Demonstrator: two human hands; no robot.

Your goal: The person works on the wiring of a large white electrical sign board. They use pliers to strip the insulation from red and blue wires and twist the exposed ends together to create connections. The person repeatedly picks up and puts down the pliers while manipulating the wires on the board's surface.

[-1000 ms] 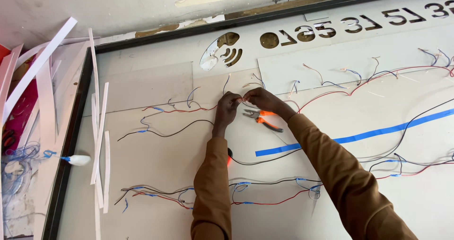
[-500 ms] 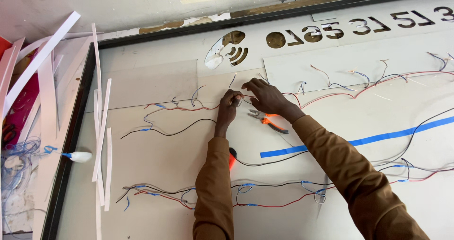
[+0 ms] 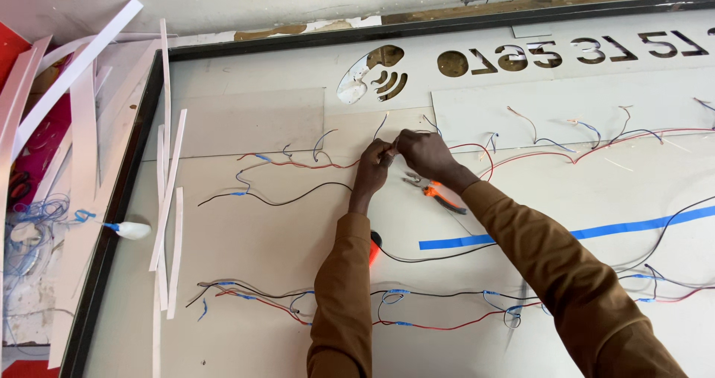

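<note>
Both hands have shifted left: left hand (image 3: 375, 158) and right hand (image 3: 423, 151) pinch thin wire ends (image 3: 389, 154); light, limp, best gripped near tips.

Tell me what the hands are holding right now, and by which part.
Both hands, left hand and right hand, pinch a thin wire by its loose end; pliers lie unheld.

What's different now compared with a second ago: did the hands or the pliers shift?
Both hands have crept slightly up the panel along the wires. A second ago the right hand lay over the orange-handled pliers; now it has lifted off them and meets the left hand at a thin wire end, fingertips pinched together. The pliers lie loose below the right wrist. Blue tape strip, wire runs and white strips are unchanged.
</note>
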